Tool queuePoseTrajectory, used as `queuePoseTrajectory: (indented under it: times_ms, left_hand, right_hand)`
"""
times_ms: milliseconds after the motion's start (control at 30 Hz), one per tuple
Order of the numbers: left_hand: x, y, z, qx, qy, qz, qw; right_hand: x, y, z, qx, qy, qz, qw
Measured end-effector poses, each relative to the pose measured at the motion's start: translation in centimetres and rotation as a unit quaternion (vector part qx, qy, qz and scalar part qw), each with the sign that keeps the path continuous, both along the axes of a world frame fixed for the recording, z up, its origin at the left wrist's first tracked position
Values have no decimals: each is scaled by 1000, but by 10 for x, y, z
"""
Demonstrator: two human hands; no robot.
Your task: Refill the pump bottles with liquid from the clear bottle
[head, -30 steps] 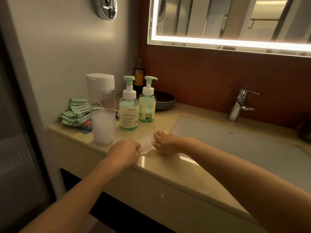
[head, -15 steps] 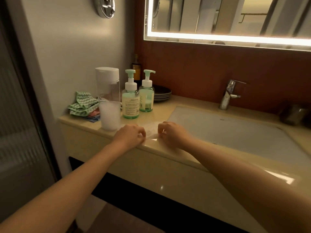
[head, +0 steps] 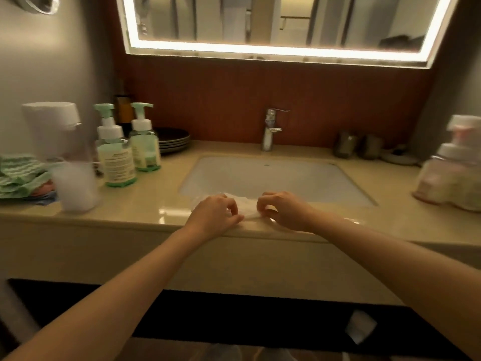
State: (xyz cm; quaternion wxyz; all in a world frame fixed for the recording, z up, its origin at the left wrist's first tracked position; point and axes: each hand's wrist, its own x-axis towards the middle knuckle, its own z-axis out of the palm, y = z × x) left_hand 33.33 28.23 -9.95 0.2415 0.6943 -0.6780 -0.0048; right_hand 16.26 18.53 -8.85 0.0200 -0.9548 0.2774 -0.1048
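Observation:
Two pump bottles with mint-green pumps stand side by side on the left of the counter, the nearer pump bottle (head: 116,152) and the farther pump bottle (head: 144,142). The clear bottle (head: 66,157) with a white cap stands left of them, whitish liquid in its lower part. My left hand (head: 214,214) and my right hand (head: 282,211) both pinch a white tissue (head: 247,208) lying on the counter's front edge, in front of the sink. Neither hand touches any bottle.
The sink basin (head: 276,178) and tap (head: 269,130) lie in the middle of the beige counter (head: 156,201). Green cloths (head: 18,175) sit far left, dark plates (head: 173,139) behind the pump bottles. Another pump bottle pack (head: 453,173) stands right, with two dark cups (head: 358,145).
The view has swung right and the sink is now centred. Both hands, still pinching the tissue, have shifted right along the counter's front edge, away from the bottles.

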Motion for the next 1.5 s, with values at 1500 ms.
queuePoseTrajectory:
  times_ms: [1500]
  left_hand:
    - [-513,-126,-244,366,6,-358,859]
  right_hand:
    - [-540,56,-291,283,-114,-573,761]
